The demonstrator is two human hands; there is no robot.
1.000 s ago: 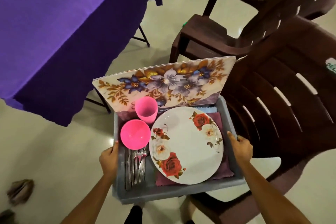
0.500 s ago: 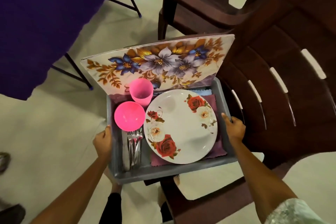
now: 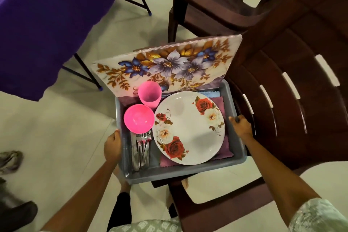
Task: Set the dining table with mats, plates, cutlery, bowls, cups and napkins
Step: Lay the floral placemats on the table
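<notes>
A person holds a grey plastic tub [image 3: 188, 172] by its two long sides. The left hand [image 3: 113, 144] grasps the left rim, fingers curled under the edge, and the right hand [image 3: 242, 125] grasps the right rim, thumb on top. The tub hangs partly over the seat of a dark brown plastic chair [image 3: 293, 84]; whether it touches the seat I cannot tell.

Inside the tub, a white plate [image 3: 190, 130] with red and cream roses lies on purple napkins [image 3: 225, 150], with a blue cloth edge [image 3: 210, 93] showing at the far side. A pink bowl [image 3: 139, 117] sits at the left, and a pink cup [image 3: 149, 94] stands upright just behind it. Cutlery [image 3: 141, 151] lies lengthwise along the left wall, near the bowl. Floral mats [image 3: 163, 67] lean tilted against the far end.

A worktop under a purple cloth [image 3: 50, 15] stands to the upper left, apart from the tub. A second brown chair [image 3: 209, 5] stands beyond.
</notes>
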